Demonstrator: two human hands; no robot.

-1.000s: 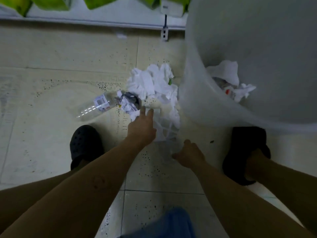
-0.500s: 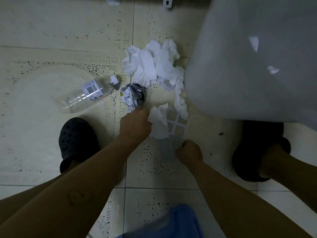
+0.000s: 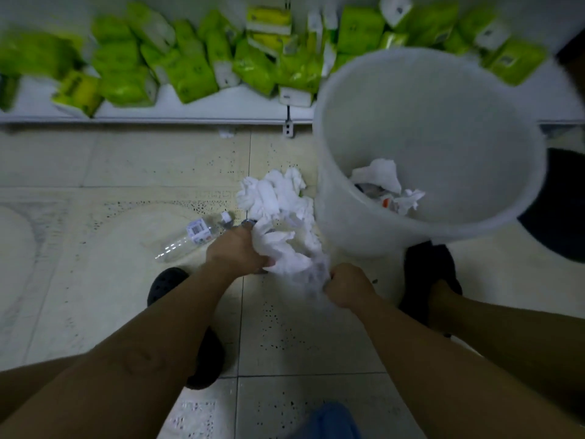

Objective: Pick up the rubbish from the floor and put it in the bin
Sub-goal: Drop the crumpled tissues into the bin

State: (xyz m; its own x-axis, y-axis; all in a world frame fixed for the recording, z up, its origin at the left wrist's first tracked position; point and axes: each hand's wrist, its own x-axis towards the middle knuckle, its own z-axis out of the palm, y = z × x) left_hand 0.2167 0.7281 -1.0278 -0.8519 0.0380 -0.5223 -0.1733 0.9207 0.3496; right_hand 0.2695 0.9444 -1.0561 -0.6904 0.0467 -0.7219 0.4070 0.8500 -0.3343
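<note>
A heap of crumpled white paper (image 3: 278,217) lies on the tiled floor against the left side of the white bin (image 3: 357,229). My left hand (image 3: 235,253) grips the near part of that paper from the left. My right hand (image 3: 346,285) is closed on the paper's lower end, just in front of the bin. Inside the bin lie white tissues and a bit of packaging (image 3: 387,191). An empty clear plastic bottle (image 3: 193,237) with a white label lies on the floor left of my left hand.
A low white shelf (image 3: 196,109) along the wall holds many green tissue packs (image 3: 190,71). My two black clogs (image 3: 166,285) (image 3: 425,274) stand either side of my hands. A dark round object (image 3: 560,204) sits right of the bin.
Both hands have closed on the white paper and gathered it up. The view has tilted upward, so the shelf and the inside of the bin now show.
</note>
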